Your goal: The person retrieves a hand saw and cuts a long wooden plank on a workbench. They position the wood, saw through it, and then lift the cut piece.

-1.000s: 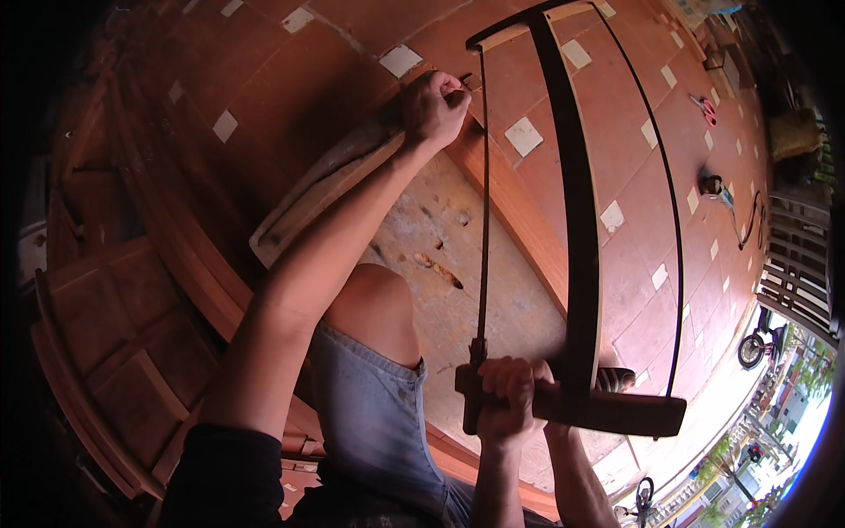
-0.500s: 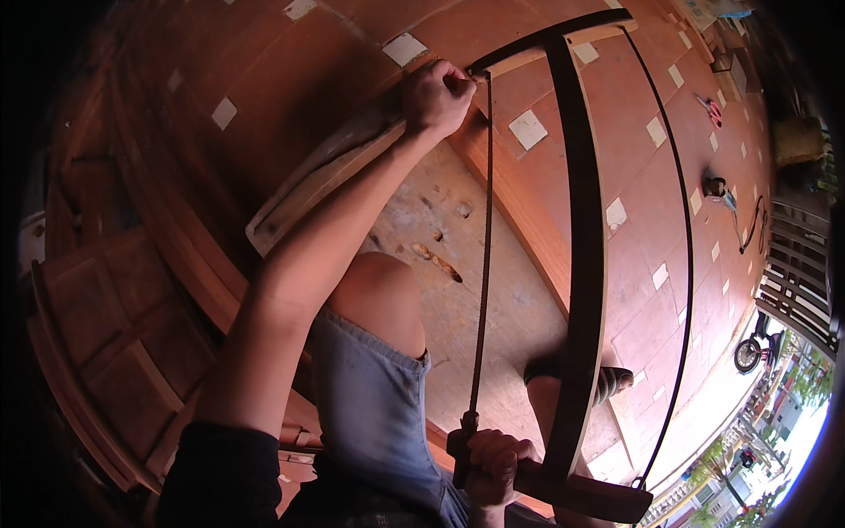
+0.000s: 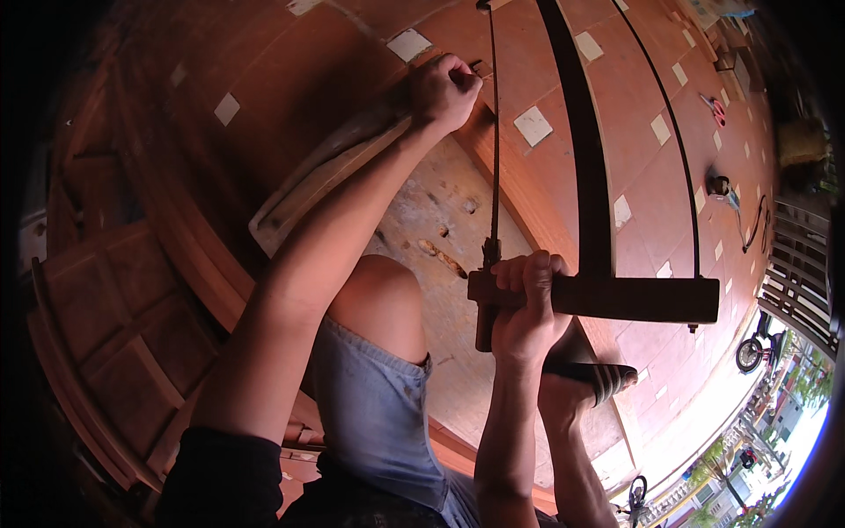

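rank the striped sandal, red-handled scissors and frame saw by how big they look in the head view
1. Frame saw, largest, though its top runs out of the picture
2. Striped sandal, partly hidden
3. Red-handled scissors, smallest as seen, lying farther off

Dark wooden frame saw (image 3: 591, 167), thin blade (image 3: 495, 132) aslant across a reddish-brown plank (image 3: 525, 201).
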`<state>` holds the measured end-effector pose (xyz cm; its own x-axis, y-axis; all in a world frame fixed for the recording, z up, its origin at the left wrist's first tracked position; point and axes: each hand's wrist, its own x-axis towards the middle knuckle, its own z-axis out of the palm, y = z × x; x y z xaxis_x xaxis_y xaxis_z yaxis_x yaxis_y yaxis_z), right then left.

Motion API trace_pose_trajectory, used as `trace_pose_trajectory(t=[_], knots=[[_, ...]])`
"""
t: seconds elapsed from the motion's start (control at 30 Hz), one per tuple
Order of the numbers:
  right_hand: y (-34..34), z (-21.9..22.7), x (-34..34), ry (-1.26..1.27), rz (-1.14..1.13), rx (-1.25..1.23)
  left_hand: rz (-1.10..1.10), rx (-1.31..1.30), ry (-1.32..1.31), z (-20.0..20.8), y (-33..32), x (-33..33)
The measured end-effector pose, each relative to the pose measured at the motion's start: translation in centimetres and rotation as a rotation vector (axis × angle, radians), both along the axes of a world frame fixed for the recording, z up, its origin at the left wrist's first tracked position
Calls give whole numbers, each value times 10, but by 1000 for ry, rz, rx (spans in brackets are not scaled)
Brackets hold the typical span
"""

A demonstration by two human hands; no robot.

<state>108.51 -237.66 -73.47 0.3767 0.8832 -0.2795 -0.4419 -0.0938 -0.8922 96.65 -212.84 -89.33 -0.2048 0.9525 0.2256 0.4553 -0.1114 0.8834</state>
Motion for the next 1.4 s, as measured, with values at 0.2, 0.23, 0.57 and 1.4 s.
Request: trace_pose_trajectory(t=[0.2,0.23,0.57,1.4], knots=[[-156,73,5,-103,22,-22,16,30,47,-3,-1,-6],[-180,81,5,-75,-3,-40,11,28,65,1,-3,-7],[17,-14,-7,-103,-79,-1,-20,42,84,5,-1,1],[-7,31,7,-126,64,162,-83,171,721,20,-13,-17]])
